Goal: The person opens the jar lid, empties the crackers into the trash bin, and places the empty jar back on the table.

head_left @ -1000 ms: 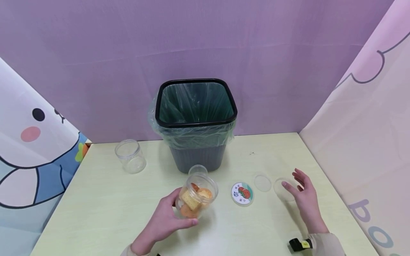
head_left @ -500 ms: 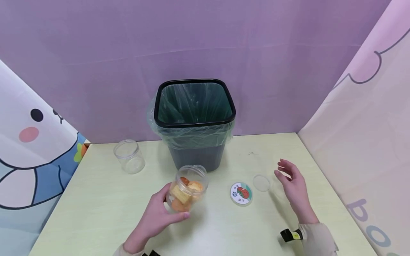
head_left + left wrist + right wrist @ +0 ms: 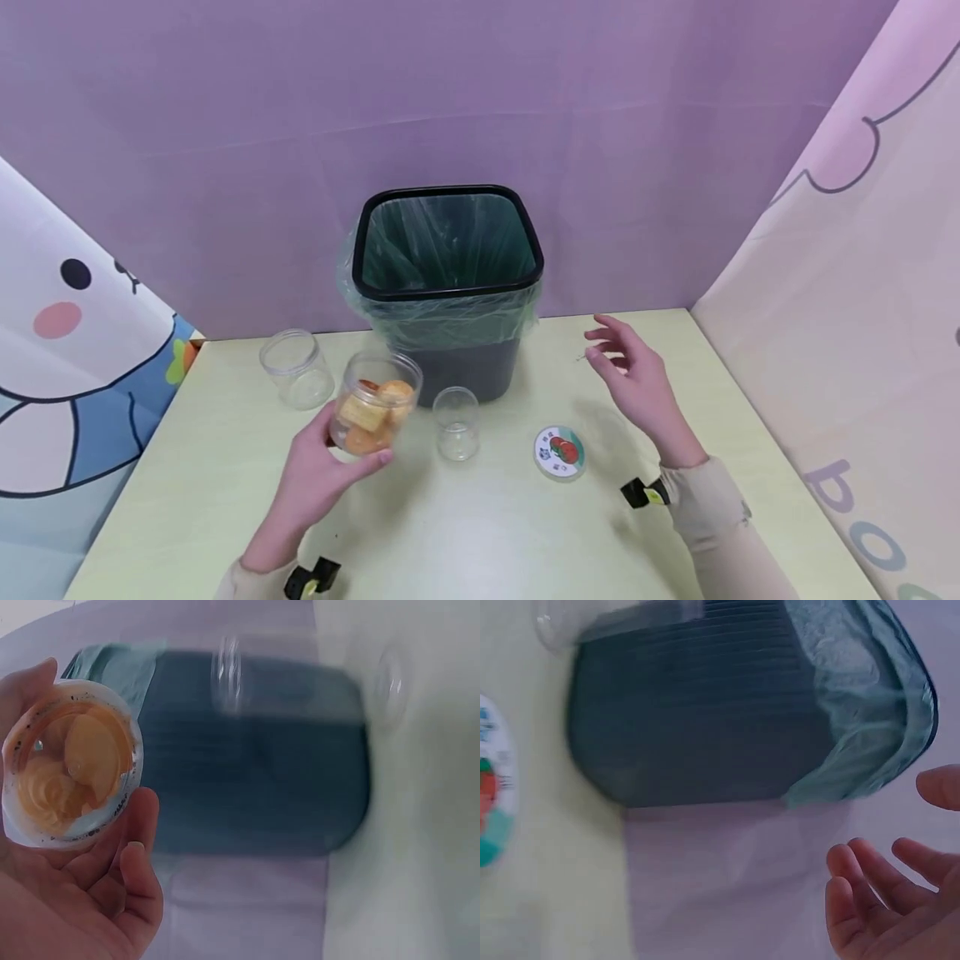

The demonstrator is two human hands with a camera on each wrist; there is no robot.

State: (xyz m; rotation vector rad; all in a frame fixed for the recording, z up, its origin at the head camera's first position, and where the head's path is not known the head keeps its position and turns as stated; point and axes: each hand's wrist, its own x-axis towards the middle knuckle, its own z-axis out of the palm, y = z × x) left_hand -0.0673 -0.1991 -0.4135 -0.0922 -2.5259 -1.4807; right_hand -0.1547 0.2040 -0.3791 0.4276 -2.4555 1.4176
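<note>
My left hand (image 3: 318,479) grips a clear plastic jar (image 3: 382,367) of cookies, held tilted above the table. The left wrist view looks at the jar's round base, with cookies (image 3: 75,765) showing through it. To the jar's right, a small clear jar (image 3: 457,425) stands in front of the trash bin (image 3: 465,358). My right hand (image 3: 637,379) hangs in the air right of the bin, fingers loosely bent and holding nothing. Below it on the table lies a round lid (image 3: 559,452) with a tomato picture, partly visible in the right wrist view too.
A wide clear jar (image 3: 297,371) stands at the back left of the table (image 3: 480,542). The bin has a black rim and a greenish bag folded over it. A purple cloth (image 3: 637,167) hangs behind, with printed cloths at both sides.
My left hand has carried the cookie jar to the left, uncovering the small jar. The right hand has moved left and toward the back. Two clear discs seen earlier at right are now out of sight.
</note>
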